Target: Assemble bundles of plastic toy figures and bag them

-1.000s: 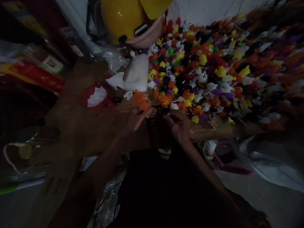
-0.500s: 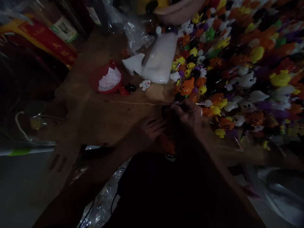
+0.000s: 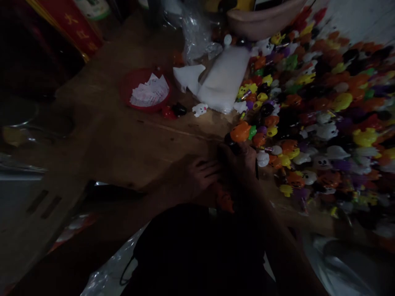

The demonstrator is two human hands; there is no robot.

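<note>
The light is dim. My right hand (image 3: pixel 243 162) is closed at the table's near edge, with an orange pumpkin toy (image 3: pixel 240 132) and a dark round piece (image 3: pixel 231 139) at its fingertips. How its fingers grip is in shadow. To its left, my left hand (image 3: pixel 203 174) has its fingers stretched out towards the right, and I see nothing held in it. Below both hands, close to my body, is an orange item (image 3: pixel 226 201), dim and partly hidden. A heap of small plastic figures (image 3: pixel 321 135), orange, yellow, white, purple and black, spreads just right of my right hand.
On the wooden table (image 3: pixel 123 144) stand a red bowl (image 3: pixel 126 98) of printed paper slips (image 3: pixel 149 92), a white dog figure (image 3: pixel 200 109) and red and black pieces (image 3: pixel 179 109). A white plastic packet (image 3: pixel 224 80) lies behind them, near a pink basin (image 3: pixel 268 22).
The view has shifted, so the bowl and figures sit further right. The orange pumpkin toy has come nearer my right hand, away from the heap. My left hand has hardly moved.
</note>
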